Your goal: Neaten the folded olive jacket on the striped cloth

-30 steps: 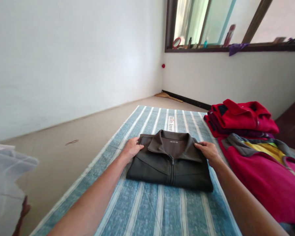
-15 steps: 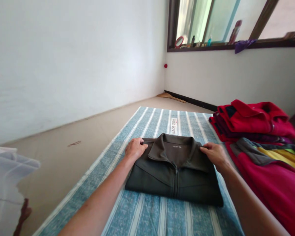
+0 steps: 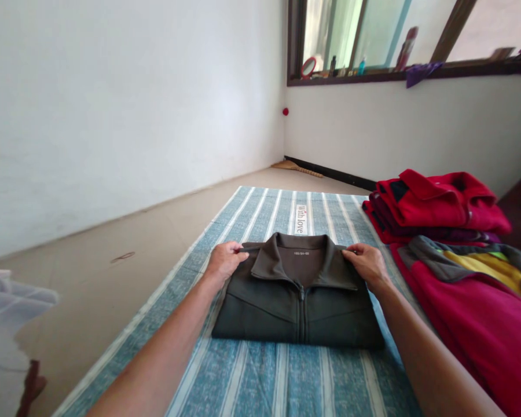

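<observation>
Now, head view, dark jacket (image 3: 316, 310): lies folded on the striped cloth (image 3: 260, 376), collar (image 3: 267, 265) at the far side, front zip (image 3: 302, 295) facing up
Left hand (image 3: 223, 262): at the jacket's far left corner, thumb and fingers pinched together on the shoulder edge
Right hand (image 3: 368, 264): at the jacket's far right corner, thumb and fingers likewise clamped on the edge
"With love" lettering (image 3: 301, 219): on the cloth, just beyond the jacket's collar
Pink garment (image 3: 469, 324): right of the jacket, grey at the neck, yellow inside
Red clothes (image 3: 451, 202): stacked right of the jacket and farther off
Brown loop (image 3: 123, 257): on the floor (image 3: 91, 301), well left of the jacket
Window sill (image 3: 373, 76): well beyond the jacket, a purple cloth (image 3: 421, 73) hanging over it
</observation>
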A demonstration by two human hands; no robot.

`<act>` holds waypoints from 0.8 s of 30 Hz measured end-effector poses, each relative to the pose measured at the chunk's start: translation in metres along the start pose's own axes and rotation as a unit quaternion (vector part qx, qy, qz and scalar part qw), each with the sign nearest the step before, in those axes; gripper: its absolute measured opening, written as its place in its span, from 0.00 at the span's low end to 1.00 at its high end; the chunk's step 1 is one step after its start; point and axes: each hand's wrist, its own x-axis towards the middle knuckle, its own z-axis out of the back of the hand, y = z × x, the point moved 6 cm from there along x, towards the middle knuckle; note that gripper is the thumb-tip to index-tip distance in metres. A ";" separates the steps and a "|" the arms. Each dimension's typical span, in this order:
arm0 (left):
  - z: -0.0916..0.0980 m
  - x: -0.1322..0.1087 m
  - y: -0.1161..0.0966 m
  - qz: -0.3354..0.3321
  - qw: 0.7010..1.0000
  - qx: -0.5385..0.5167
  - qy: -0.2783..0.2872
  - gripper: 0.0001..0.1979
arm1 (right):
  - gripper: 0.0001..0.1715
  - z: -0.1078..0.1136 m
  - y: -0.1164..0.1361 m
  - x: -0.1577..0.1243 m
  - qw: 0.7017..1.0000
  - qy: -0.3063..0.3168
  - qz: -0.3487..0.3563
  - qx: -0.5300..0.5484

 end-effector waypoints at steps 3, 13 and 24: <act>0.002 0.002 0.003 0.002 1.000 0.000 -0.018 0.13 | 0.25 0.001 0.001 -0.004 0.998 0.012 0.003 0.065; 0.010 -0.015 0.014 0.010 0.996 0.069 -0.060 0.12 | 0.19 0.004 0.008 -0.010 0.992 -0.060 0.084 -0.069; 0.026 -0.079 0.003 0.039 0.997 0.060 -0.011 0.18 | 0.24 0.021 0.018 -0.017 0.982 -0.077 0.080 -0.154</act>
